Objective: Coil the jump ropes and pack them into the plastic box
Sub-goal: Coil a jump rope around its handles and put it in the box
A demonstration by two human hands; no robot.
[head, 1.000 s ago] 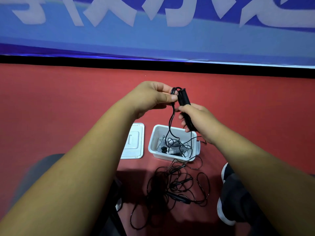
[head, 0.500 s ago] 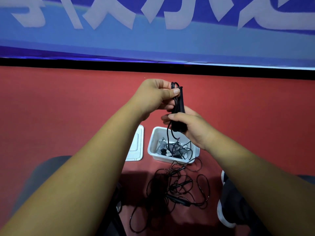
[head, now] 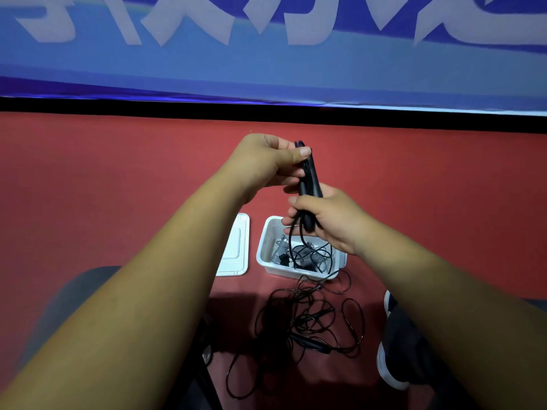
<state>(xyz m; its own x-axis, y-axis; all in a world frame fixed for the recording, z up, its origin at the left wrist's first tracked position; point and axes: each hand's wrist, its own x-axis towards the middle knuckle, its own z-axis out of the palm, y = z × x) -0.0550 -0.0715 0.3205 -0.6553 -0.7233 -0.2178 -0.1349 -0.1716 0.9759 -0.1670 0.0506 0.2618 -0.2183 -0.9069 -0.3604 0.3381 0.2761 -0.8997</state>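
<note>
The thin black cord [head: 291,242] hanging from the slim black jump-rope handles [head: 309,184] drops into the white rectangular plastic box [head: 278,269] and probably joins the tangle of black ropes [head: 310,324] on the red floor [head: 118,187] just on the near side of the box; further winding could snag that tangle or drag the box; above the box, the left hand [head: 266,164] pinches the handles' top; the right hand [head: 331,220] curls round their lower end, forearms stretched forward.

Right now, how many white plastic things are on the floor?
2. The open plastic box sits below the right hand; its lid lies flat just left of it. More may hide behind the left forearm.
</note>
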